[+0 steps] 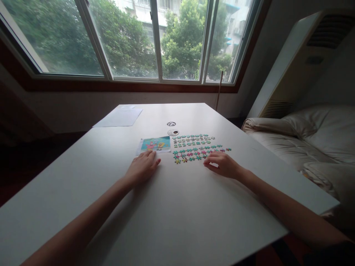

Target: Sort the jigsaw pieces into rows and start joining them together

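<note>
Puzzle pieces (198,147), small, in teal, pink and yellow: lying in several loose rows on the table (177,207), just beyond and under the right hand's fingertips and well to the right of the left hand; they are too small and too many to count exactly. Right hand (223,164), one: resting palm down with the fingers loosely curled, the tips touching the nearest row at its right end; whether a piece is being pinched cannot be told. Left hand (142,168), one: lying flat and open on the table, fingers together, gripping nothing, its fingertips reaching the near edge of the picture card (155,144). Picture card, one: lying flat just beyond the left hand, beside the pieces. Round discs (173,132), two: sitting one behind the other beyond the card. Sheet of paper (118,117), one: lying far beyond the left hand. Pale cushions (305,136): lying off the table, beyond the right hand.
</note>
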`<state>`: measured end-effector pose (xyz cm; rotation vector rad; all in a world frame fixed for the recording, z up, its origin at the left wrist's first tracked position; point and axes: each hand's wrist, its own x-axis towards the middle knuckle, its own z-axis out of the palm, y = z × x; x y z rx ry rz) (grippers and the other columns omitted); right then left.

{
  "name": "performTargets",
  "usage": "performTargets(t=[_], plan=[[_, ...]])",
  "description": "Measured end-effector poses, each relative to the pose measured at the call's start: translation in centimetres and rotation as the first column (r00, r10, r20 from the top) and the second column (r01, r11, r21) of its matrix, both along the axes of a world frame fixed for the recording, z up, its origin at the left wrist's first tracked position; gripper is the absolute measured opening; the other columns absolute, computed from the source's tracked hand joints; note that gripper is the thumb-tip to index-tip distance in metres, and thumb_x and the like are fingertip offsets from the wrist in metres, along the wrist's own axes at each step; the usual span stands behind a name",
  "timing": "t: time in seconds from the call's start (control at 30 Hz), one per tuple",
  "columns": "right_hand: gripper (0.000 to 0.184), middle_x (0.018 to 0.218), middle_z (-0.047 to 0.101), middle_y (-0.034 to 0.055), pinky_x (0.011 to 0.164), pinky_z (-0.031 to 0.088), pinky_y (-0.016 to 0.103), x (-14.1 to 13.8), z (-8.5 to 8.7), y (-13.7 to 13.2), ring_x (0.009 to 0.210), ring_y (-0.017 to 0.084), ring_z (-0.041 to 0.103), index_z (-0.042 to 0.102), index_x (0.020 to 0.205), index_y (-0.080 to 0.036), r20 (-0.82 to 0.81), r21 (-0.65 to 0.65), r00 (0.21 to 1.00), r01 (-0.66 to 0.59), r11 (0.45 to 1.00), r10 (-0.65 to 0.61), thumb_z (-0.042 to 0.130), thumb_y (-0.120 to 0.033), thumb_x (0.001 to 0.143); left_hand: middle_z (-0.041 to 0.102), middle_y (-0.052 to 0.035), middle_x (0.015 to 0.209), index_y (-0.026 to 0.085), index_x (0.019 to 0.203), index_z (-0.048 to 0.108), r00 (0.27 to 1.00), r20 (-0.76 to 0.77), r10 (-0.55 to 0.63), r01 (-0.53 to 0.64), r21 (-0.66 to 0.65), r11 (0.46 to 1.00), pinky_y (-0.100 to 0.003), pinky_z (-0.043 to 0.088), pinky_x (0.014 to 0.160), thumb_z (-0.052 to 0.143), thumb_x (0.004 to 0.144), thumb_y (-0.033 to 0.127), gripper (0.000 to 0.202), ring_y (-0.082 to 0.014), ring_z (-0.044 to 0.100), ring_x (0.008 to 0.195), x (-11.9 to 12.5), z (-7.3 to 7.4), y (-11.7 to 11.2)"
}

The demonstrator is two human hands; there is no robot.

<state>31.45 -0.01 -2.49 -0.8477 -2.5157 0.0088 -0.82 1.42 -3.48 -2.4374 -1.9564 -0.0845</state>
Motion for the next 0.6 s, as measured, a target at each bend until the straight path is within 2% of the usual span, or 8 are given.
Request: performTargets(t=[0.13,0.3,0.43,0.6], plan=[[0.015,0.076,0.062,0.0036,0.071,0.042,0.026,-0.7,0.1,-0.8,0.072,0.013,0.056,0.061,0.079,-0.019,-0.014,-0.027,1.0,-0.008,1.0,0.008,0.048,-0.023,0.084,0.042,-0.0155,0.131,0.013,0.122,0.044,0.998,-0.047,0.045,-0.045,0.012,0.999,-0.042,0.037,0.088,0.029,0.087,0.041,0.047,-0.0289,0.041,0.116,-0.4,0.5,-1.2],[0.018,0.084,0.061,0.006,0.073,0.043,0.025,-3.5,0.1,-2.7,0.078,0.013,0.055,0.062,0.086,-0.018,-0.047,-0.175,0.996,-0.085,0.981,0.078,0.045,-0.025,0.085,0.048,-0.0182,0.124,0.009,0.118,0.048,0.993,-0.121,0.006,-0.004,0.017,1.0,-0.042,0.041,0.08,0.025,0.088,0.043,0.051,-0.0305,0.045,0.11,-0.8,1.1,-5.0],[0.026,0.101,0.059,0.0086,0.085,0.04,0.031,-6.2,-0.2,-4.4,0.094,0.017,0.052,0.058,0.105,-0.018,0.048,-0.209,0.988,-0.132,0.969,0.145,0.046,-0.03,0.085,0.047,-0.0192,0.125,0.008,0.121,0.047,0.986,-0.163,0.023,-0.024,-0.009,1.0,-0.043,0.04,0.081,0.028,0.086,0.046,0.055,-0.0315,0.043,0.113,-0.8,1.0,-8.9],[0.049,0.127,0.046,0.009,0.094,0.033,0.039,-8.9,-0.2,-5.5,0.11,0.022,0.042,0.041,0.126,-0.018,0.139,-0.238,0.973,-0.149,0.96,0.185,0.04,-0.045,0.085,0.049,-0.0193,0.124,0.009,0.122,0.05,0.983,-0.185,0.019,-0.029,-0.05,0.998,-0.045,0.04,0.082,0.034,0.082,0.05,0.058,-0.034,0.047,0.109,-0.2,0.9,-12.3]])
